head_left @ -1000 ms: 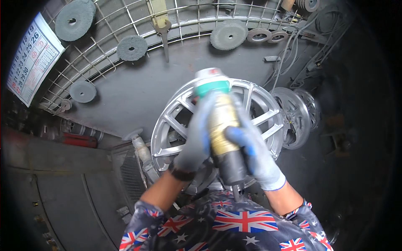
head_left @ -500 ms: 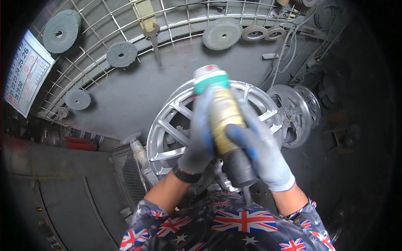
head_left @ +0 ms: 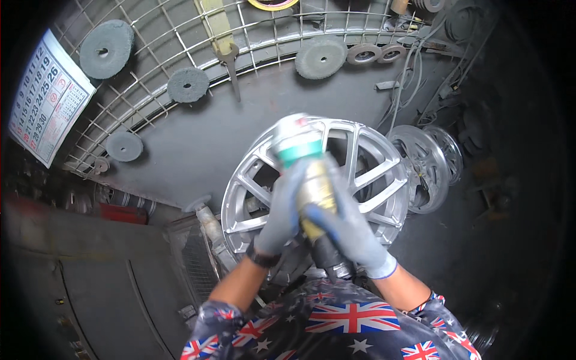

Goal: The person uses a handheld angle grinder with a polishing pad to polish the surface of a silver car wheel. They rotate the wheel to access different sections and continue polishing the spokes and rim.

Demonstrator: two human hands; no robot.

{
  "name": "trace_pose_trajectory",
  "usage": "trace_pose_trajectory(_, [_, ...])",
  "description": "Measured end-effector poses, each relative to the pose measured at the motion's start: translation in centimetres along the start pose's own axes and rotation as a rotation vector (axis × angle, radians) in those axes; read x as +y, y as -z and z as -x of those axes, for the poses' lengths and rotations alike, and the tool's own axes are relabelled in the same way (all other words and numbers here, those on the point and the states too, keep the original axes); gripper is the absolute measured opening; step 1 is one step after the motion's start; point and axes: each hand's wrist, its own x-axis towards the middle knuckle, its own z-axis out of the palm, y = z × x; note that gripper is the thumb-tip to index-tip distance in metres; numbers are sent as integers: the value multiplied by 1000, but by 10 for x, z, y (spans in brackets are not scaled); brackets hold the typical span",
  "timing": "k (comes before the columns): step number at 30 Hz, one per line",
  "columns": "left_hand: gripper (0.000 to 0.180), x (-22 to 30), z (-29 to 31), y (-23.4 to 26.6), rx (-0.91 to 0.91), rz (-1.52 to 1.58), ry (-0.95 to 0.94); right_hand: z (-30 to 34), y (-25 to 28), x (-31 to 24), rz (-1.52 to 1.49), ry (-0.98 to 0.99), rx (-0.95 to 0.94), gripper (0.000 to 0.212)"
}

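Observation:
Both gloved hands are wrapped round the body of an angle grinder (head_left: 316, 191), blurred by motion. It has a pale head, a green collar, a yellowish taped middle and a black rear end close to my shirt. My left hand (head_left: 281, 213) grips its left side, a dark band on that wrist. On the opposite side, my right hand (head_left: 359, 231) lays its thumb across the taped body. Beneath and beyond the tool stands a silver alloy wheel rim (head_left: 381, 195) with many spokes, partly covered by the hands and grinder. Whether the grinder's head touches the rim cannot be told.
Abrasive discs (head_left: 107, 50) and an open-ended wrench (head_left: 230, 66) hang on a wire grid at the back wall, near a calendar (head_left: 51, 99). More wheel rims (head_left: 418, 171) stand at the right, below hanging cables (head_left: 408, 78). Another taped tool (head_left: 210, 227) lies left of the rim.
The grinder's head has moved slightly down and left in the picture, its rear end closer to my body. Both hands keep their hold. The whole view has shifted a little.

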Motion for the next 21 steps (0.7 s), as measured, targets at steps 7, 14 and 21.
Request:
trace_pose_trajectory(7, [57, -21, 32, 7, 226, 294, -93, -4, 5, 10, 171, 157, -299, 82])
trace_pose_trajectory(14, [34, -42, -33, -26, -106, 240, 174, 10, 33, 9, -216, -29, 99, 79])
trace_pose_trajectory(21, [39, -26, -9, 27, -127, -372, -205, 3, 0, 25, 164, 84, 12, 86])
